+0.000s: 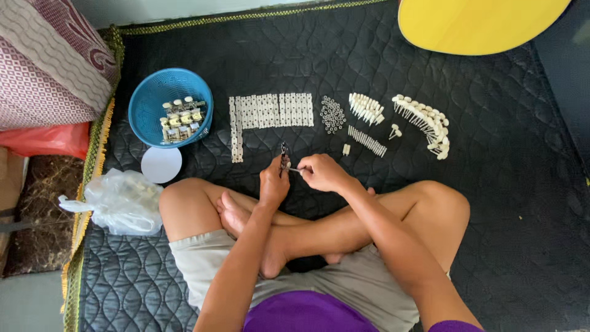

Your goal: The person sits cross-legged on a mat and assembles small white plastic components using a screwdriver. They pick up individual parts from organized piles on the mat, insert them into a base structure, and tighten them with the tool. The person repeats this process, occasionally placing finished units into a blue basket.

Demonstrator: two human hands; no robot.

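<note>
A: What is the person sitting on?

B: A black quilted mat [491,184] with a gold fringe down one edge, legs crossed. Take the blue basket [150,101] as the landmark. Behind and beside it, at the mat's edge, lies a patterned cushion [43,61]; far across the mat from it, a yellow rounded board [479,24] reaches in from the top.

A: And nearer the basket?

B: Just in front of it lies a white round lid [161,165], and beyond that lid, towards the person's knee, a crumpled clear plastic bag [123,200]. Inside the basket sit small cream-and-metal pieces [180,118]. Beside it, towards the hands, is an L-shaped row of white plates [270,110], then a cluster of tiny rings [332,114], then rows of cream-headed pegs [424,123] farthest off.

A: What is being worked on?

B: A small dark metal part [284,157] with a thin pin [295,169] sticking sideways out of it, held above the crossed shins, nearer the plates than the basket.

A: The hands?

B: The left hand [273,181] is curled, fingers pressed around the metal part, holding it upright. The right hand [322,172] is closed too, its fingertips pinching the pin's end. The two hands almost touch.
</note>
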